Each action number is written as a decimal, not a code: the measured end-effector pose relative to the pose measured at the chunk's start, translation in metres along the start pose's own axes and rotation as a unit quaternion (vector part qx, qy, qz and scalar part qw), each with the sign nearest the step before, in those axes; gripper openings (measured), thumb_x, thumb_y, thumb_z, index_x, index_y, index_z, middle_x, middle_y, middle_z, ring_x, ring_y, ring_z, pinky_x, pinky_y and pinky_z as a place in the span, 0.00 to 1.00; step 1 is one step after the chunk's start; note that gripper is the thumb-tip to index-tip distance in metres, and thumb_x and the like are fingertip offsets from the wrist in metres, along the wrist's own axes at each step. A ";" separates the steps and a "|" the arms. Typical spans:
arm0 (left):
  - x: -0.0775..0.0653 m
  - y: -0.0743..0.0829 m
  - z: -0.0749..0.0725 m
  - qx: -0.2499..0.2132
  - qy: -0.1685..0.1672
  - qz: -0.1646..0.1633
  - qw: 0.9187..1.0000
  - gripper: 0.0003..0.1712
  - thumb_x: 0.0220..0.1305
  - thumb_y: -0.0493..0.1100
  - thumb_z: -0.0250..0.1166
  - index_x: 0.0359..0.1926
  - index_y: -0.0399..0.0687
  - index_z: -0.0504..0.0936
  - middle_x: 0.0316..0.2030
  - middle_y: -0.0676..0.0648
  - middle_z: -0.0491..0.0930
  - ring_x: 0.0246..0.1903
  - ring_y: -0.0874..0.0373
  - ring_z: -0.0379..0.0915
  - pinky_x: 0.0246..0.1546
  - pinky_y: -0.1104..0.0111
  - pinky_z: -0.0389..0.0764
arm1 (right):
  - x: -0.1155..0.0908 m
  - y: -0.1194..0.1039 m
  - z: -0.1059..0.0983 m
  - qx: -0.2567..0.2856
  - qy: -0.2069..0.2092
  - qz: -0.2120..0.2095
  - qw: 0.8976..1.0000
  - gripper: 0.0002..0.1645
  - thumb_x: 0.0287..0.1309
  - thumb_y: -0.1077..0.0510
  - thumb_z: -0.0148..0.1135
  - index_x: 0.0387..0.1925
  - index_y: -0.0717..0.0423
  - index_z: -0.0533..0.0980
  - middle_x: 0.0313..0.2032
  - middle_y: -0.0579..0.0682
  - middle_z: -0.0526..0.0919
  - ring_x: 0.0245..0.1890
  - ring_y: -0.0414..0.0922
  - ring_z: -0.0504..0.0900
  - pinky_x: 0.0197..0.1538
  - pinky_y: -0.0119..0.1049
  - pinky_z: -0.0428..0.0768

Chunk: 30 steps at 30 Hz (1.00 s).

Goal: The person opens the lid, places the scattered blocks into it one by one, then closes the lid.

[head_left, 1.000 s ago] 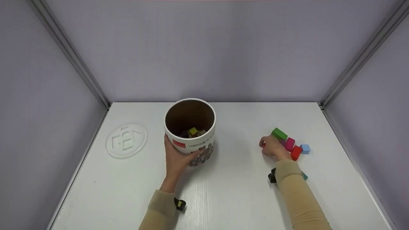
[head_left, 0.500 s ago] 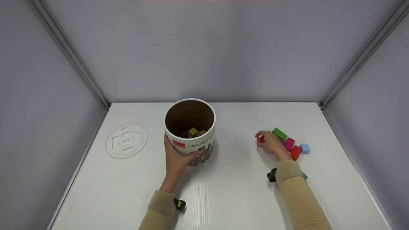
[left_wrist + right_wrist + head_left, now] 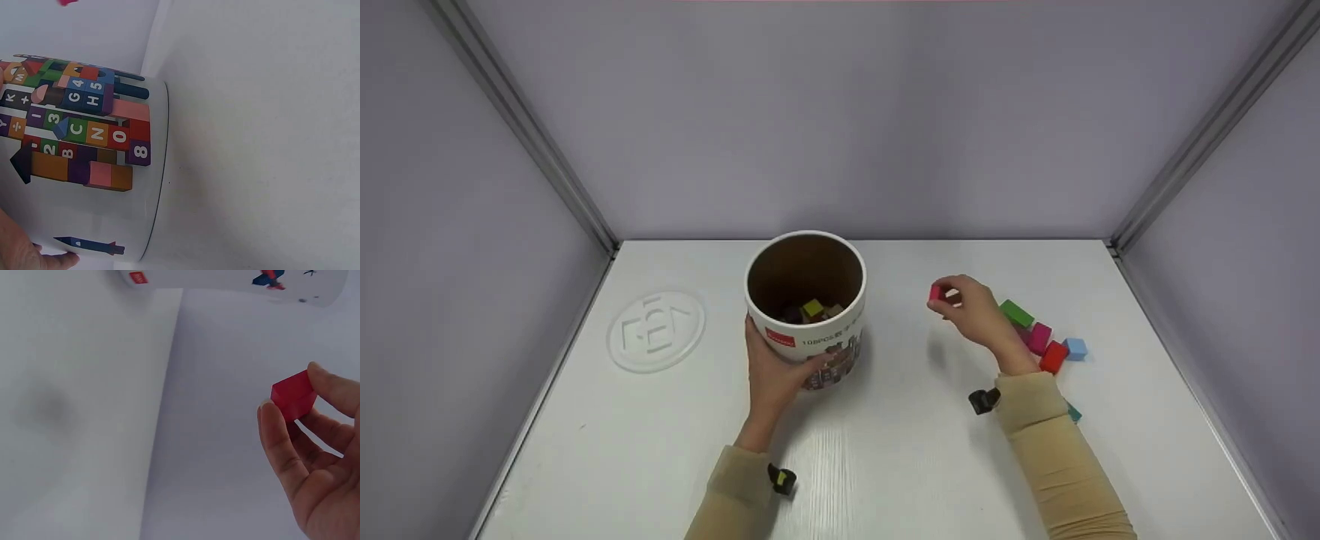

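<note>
My left hand [image 3: 775,375] grips the near side of a white cylindrical bucket [image 3: 851,319], tilted a little toward me, with several blocks low inside, a yellow block [image 3: 812,307] among them. Printed pictures of lettered blocks cover its side in the left wrist view. My right hand [image 3: 976,311] pinches a red block [image 3: 294,396] between thumb and fingertips, raised above the table to the right of the bucket. Behind that hand lie loose blocks: a green block [image 3: 1017,313], a magenta block [image 3: 1039,338], a red-orange block [image 3: 1054,357] and a light blue block [image 3: 1075,349].
A clear round lid [image 3: 655,358] with embossed shapes lies left of the bucket on the white table [image 3: 885,465]. A teal block [image 3: 1073,412] peeks out beside the right sleeve. Pale panels [image 3: 840,112] enclose the table at the back and both sides.
My right hand has lifted the red block off the table and carried it left, toward the bucket. My left hand and the bucket stay where they were.
</note>
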State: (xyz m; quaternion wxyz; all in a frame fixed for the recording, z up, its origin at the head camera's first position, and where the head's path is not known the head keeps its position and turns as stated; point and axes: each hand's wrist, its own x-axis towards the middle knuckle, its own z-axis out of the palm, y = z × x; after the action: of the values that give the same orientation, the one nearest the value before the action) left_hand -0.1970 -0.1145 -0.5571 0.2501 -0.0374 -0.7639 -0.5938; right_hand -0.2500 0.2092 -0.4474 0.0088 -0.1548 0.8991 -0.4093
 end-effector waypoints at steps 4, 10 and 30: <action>0.000 0.000 0.000 0.000 -0.001 0.001 1.000 0.78 0.30 0.59 0.86 0.77 0.58 0.43 0.68 0.49 0.60 0.66 0.47 0.59 0.68 0.57 0.60 | 0.001 -0.025 0.002 0.039 0.015 -0.062 0.997 0.23 0.62 0.60 0.66 0.56 0.67 0.73 0.47 0.59 0.77 0.39 0.51 0.84 0.39 0.38 0.86; 0.000 0.003 0.000 0.009 0.001 -0.004 1.000 0.78 0.30 0.60 0.85 0.77 0.58 0.42 0.68 0.56 0.59 0.67 0.54 0.58 0.69 0.60 0.59 | 0.004 -0.061 0.009 0.048 0.044 -0.111 0.992 0.23 0.61 0.58 0.67 0.56 0.62 0.75 0.47 0.55 0.77 0.38 0.47 0.83 0.36 0.34 0.86; 0.001 0.005 0.000 0.004 0.002 0.016 1.000 0.77 0.30 0.57 0.86 0.76 0.52 0.45 0.67 0.57 0.60 0.65 0.60 0.59 0.68 0.58 0.63 | 0.023 -0.120 0.048 0.033 0.042 -0.205 0.977 0.22 0.63 0.53 0.66 0.54 0.62 0.78 0.44 0.52 0.79 0.40 0.43 0.81 0.40 0.30 0.84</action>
State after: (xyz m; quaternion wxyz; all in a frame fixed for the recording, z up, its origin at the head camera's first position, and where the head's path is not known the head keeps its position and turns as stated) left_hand -0.1966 -0.1135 -0.5524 0.2610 -0.0472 -0.7650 -0.5869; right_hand -0.2320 0.0931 -0.3881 -0.1082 -0.3177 0.8339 -0.4382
